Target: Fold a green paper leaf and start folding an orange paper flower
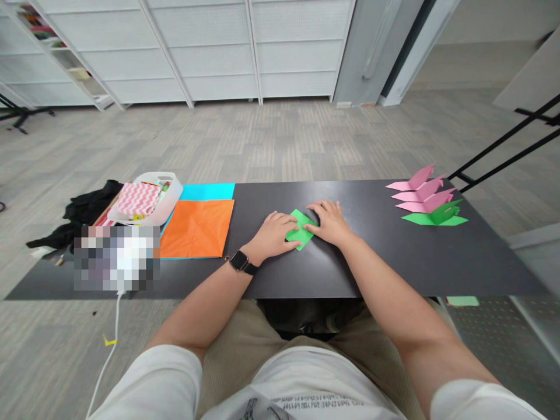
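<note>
A small folded piece of green paper [300, 236] lies flat on the dark tabletop, turned with a corner toward me. My left hand [275, 234] rests over its left side, fingers stretched out and thumb near the lower edge. From the right, my right hand [331, 224] touches the paper with its thumb, while the other fingers are spread on the table beyond it. Neither hand grips the paper; both press or rest on it. Part of its left side is hidden under my left fingers.
On the right stand folded pink paper birds [426, 192] and a green paper bird [440, 217]. To the left lie orange sheets [199, 228] over blue sheets [210, 191], a white basket [172, 198], black cloth [90, 201] and a blurred-out item with a white cable [114, 326].
</note>
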`<state>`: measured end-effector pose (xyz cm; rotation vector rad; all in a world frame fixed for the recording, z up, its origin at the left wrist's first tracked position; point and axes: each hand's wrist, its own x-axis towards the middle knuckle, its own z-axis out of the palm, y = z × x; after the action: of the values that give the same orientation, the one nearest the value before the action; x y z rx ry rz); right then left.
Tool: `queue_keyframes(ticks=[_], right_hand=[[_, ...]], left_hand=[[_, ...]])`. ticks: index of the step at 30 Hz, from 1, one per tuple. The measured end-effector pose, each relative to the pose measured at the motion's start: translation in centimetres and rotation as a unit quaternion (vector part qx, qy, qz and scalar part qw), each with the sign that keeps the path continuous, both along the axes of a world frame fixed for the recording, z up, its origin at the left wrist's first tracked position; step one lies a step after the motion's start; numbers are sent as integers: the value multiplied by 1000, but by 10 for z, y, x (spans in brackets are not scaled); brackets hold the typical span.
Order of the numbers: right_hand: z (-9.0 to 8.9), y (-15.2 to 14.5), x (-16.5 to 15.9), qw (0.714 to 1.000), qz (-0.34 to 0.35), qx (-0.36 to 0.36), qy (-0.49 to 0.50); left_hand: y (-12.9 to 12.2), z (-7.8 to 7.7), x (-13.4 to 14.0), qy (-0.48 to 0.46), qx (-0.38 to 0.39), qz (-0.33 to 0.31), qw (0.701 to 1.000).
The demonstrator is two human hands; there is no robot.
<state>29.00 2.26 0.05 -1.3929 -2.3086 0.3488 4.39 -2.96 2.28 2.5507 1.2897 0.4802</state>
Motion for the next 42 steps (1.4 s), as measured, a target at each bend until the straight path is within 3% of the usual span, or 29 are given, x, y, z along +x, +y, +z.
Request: queue_keyframes(ticks=[5,9,11,16,18,25,29,42], right_hand=[[-8,11,5,994,-106,28,14],[-9,14,8,988,-136,56,38],[-6,13,10,990,-109,68,63],[-3,7,7,993,69,64,71],[-4,5,4,991,104,65,51],[-10,9,9,993,92,66,31],[-11,11,11,995,83,55,33],[-12,12,12,995,85,36,30]], left_hand=[[0,2,0,0,-12,0,1000],[-1,3,0,-3,-6,-3,1000],[-1,2,0,-7,2,0,1000],[-1,-2,0,-12,20,2,1000],[0,-1,-1,-24,23,-1,999],[17,2,-35,-93,37,62,993],[24,-6,-50,-78,25,49,995],[22,-6,-40,-71,3,22,997]])
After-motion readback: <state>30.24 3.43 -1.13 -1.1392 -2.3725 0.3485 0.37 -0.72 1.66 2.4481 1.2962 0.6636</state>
